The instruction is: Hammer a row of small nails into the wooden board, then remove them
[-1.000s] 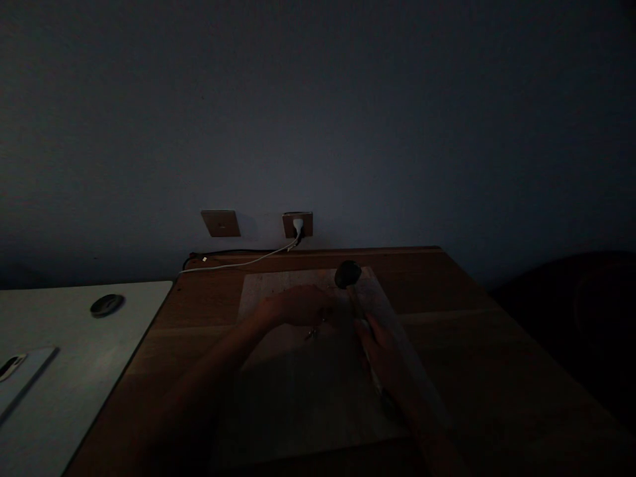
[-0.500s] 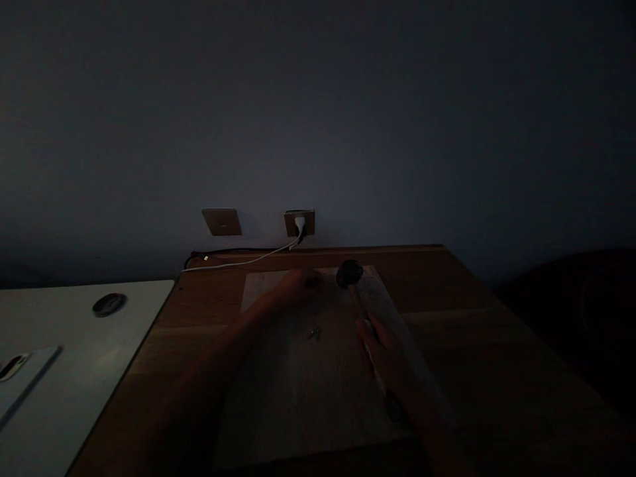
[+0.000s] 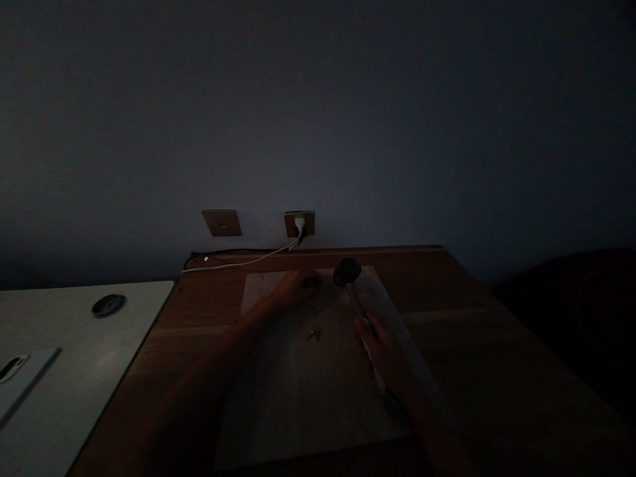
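In the dim head view my right hand (image 3: 380,344) is wrapped around the handle of a mallet (image 3: 356,299). Its dark, rounded head is raised toward the far side of a pale wooden board (image 3: 308,404). My left hand (image 3: 298,285) is at the board's far part, left of the mallet head, with its fingers curled together. Whatever those fingers hold is lost in the dark. A few small metal pieces, like screws or nails (image 3: 314,333), lie on the board between my hands. Nearer my left hand is a tiny shiny speck (image 3: 318,310).
The board rests on a brown wooden table (image 3: 457,344) against the wall. A white cable (image 3: 248,262) runs along the table's back edge to a wall socket (image 3: 299,224). On the left, a white surface (image 3: 129,358) bears a round dark object (image 3: 108,305) and a phone (image 3: 14,368).
The mallet head has shifted slightly left, toward my left hand. A tiny shiny speck now shows below the left hand. The left hand has barely moved.
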Demonstrator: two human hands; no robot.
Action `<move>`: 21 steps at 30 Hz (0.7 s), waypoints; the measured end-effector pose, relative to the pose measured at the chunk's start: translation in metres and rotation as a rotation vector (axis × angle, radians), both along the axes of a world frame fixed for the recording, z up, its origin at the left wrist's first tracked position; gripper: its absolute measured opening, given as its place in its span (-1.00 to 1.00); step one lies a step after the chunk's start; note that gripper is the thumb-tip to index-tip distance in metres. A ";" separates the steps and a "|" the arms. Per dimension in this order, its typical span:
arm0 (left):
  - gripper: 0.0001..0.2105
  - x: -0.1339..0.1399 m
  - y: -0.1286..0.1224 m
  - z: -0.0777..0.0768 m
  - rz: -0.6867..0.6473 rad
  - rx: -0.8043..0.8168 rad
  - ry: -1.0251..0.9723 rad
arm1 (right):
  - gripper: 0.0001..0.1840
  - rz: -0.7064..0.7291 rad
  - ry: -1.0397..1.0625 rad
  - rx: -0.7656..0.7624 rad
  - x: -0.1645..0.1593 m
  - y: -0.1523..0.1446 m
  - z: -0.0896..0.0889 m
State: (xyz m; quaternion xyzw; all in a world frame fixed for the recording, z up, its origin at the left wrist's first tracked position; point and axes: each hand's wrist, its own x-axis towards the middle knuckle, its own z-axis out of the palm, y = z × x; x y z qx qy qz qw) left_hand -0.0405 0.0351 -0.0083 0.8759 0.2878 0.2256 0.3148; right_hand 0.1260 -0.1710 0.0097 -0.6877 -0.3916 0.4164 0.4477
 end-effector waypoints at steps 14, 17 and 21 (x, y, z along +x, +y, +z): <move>-0.39 -0.001 -0.001 -0.003 0.065 -0.087 -0.083 | -0.56 0.151 -0.126 -0.041 -0.019 0.009 0.010; -0.47 -0.001 -0.001 0.000 0.072 -0.092 -0.073 | -0.56 0.156 -0.158 -0.034 -0.020 0.009 0.012; -0.62 -0.008 0.000 0.022 0.089 -0.081 0.010 | -0.58 0.129 -0.111 -0.038 -0.016 0.009 0.006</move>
